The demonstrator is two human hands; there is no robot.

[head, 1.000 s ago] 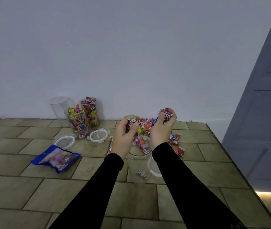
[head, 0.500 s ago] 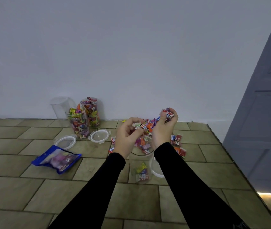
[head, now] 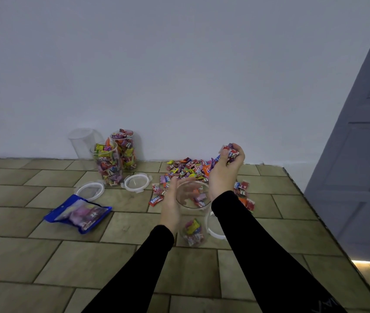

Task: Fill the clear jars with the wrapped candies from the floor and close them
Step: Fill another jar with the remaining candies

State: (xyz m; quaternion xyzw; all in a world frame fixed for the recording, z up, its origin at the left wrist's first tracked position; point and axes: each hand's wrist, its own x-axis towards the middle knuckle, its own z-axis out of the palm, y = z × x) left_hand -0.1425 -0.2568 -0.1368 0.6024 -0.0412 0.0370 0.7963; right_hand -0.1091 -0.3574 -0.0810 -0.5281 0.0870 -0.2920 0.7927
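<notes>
right hand (head: 224,170) above tall clear plastic jar (head: 192,213), clutched small bright wrapped candies (head: 230,152); left hand (head: 171,203) flat against jar's side. probably light, slippery; best scooped.

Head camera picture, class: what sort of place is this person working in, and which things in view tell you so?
Probably a room in a home, by a doorway: a tiled floor meets a plain pale wall, with a panelled door at the right. No furniture is in view, so the kind of room is unclear.
</notes>
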